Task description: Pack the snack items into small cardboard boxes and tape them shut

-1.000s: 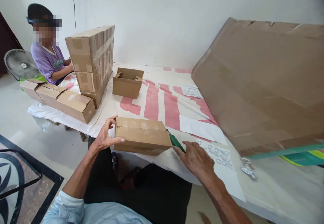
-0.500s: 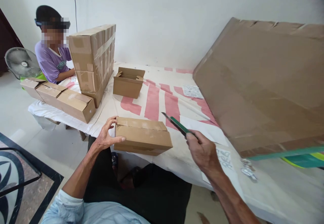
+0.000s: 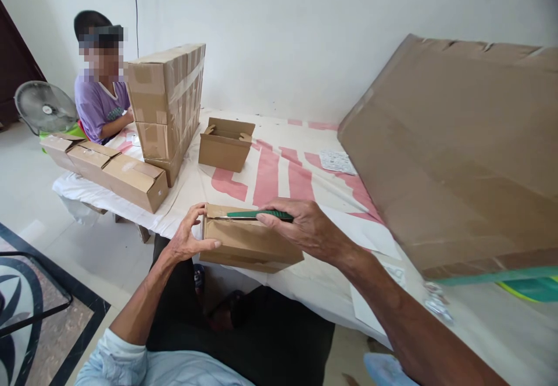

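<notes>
A closed cardboard box [image 3: 248, 249] lies at the table's near edge. My left hand [image 3: 190, 238] grips its left end, thumb on the front side and fingers at the far corner. My right hand [image 3: 300, 226] is closed round a green utility knife [image 3: 244, 215], held over the top of the box. The blade points left and rests at the seam near the box's left end. Whether the blade has entered the seam cannot be made out.
Behind stands an open cardboard box [image 3: 224, 147]. A taped stack of boxes [image 3: 168, 107] and a row of long boxes [image 3: 108, 171] are at the left, near a seated person [image 3: 102, 107]. A large cardboard piece [image 3: 457, 159] leans at the right.
My right hand has moved left with the knife, from beside the box to above its top seam. My left hand keeps its hold. The view has shifted slightly.
</notes>
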The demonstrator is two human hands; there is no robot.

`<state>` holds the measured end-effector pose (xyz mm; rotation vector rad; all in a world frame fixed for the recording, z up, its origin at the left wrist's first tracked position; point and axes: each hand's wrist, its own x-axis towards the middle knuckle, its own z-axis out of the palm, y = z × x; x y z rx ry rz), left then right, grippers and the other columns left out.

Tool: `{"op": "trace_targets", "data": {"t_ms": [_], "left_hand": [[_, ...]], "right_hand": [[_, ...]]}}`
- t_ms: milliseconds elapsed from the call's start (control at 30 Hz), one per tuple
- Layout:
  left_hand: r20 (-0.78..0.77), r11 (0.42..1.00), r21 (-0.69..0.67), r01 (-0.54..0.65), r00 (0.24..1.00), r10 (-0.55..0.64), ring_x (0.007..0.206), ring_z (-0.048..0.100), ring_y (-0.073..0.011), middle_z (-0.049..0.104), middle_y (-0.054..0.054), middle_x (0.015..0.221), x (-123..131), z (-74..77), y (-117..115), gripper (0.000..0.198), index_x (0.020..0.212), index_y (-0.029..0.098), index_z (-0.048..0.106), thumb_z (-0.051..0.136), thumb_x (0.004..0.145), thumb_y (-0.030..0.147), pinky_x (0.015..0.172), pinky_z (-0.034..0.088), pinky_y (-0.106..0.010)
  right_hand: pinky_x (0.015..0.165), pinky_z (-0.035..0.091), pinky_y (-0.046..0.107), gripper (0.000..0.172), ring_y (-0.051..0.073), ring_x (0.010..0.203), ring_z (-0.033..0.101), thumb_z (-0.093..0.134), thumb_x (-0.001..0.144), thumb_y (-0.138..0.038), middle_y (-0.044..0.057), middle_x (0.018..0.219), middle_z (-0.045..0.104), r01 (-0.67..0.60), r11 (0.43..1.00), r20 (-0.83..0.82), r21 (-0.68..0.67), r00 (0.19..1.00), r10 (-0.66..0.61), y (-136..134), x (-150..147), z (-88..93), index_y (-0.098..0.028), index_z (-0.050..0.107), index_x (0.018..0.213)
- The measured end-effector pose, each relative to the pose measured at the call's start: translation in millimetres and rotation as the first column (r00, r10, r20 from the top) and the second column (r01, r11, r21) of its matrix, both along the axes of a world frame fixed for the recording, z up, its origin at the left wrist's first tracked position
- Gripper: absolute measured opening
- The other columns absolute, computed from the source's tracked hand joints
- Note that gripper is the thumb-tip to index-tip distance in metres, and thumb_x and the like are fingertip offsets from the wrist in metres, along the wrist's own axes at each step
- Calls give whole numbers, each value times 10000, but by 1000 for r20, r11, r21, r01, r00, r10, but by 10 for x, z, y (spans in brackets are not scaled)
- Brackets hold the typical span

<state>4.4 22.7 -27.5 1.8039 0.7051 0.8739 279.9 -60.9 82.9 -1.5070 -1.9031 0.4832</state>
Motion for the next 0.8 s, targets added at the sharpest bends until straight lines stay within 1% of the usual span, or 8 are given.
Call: {"op": "trace_targets", "data": {"t_ms": [200,367,500,567,633,667,733,800], "left_hand": [[-16,1000,-4,7,1000,-7,1523,474,-404,449,-156,1660,-10,16,4,761,1301,265,614,934,704,613,1202,438,-575],[-13,1000,2,11,1000,-11,1522,471,-399,453,-167,1647,-5,28,12,721,1286,250,623,930,721,578,1196,442,-541],[-26,1000,15,-4,1000,4,1498,498,-400,468,-168,1631,-7,20,36,713,1276,243,639,936,714,567,1177,464,-534],[-30,1000,24,-11,999,11,1486,507,-401,472,-167,1625,-21,6,55,719,1286,245,640,941,712,556,1163,477,-529],[-26,999,37,-11,1000,12,1482,506,-400,462,-170,1626,-46,-4,78,736,1327,247,626,929,729,553,1156,481,-536],[-29,999,46,-6,1000,7,1482,502,-401,455,-172,1626,-60,-4,91,754,1351,244,617,923,737,556,1159,477,-544],[-48,997,73,21,999,-17,1486,486,-405,450,-176,1619,-84,15,116,800,1388,238,603,924,737,572,1181,458,-565],[-81,992,107,60,995,-52,1496,466,-411,450,-172,1617,-96,62,140,860,1432,243,591,936,721,584,1209,437,-578]], "right_hand": [[679,480,326,329,213,739,689,564,988,-473,34,846,778,-45,998,144,33,989,40,113,7,35,-250,777,874],[667,473,312,365,211,745,690,530,1016,-454,52,854,791,-80,996,301,27,951,69,190,11,92,-237,783,866],[719,507,352,382,253,816,730,519,1023,-491,70,944,823,-95,995,393,-5,915,90,155,204,145,-245,798,935],[703,512,395,404,302,823,738,530,1011,-541,93,936,823,-30,1000,447,-5,894,30,57,430,165,-247,798,937],[657,506,432,411,346,785,731,569,975,-591,117,898,813,88,996,466,15,881,-84,-104,715,171,-255,790,891],[644,508,447,408,358,763,725,585,957,-608,124,881,808,150,988,436,29,888,-147,-202,858,160,-263,782,865],[674,536,470,402,361,748,722,578,959,-619,117,872,802,270,961,300,58,914,-275,-403,1092,71,-280,769,858],[721,559,482,404,368,783,725,536,991,-615,115,896,799,389,915,156,108,902,-403,-569,1207,-161,-287,762,923]]}}
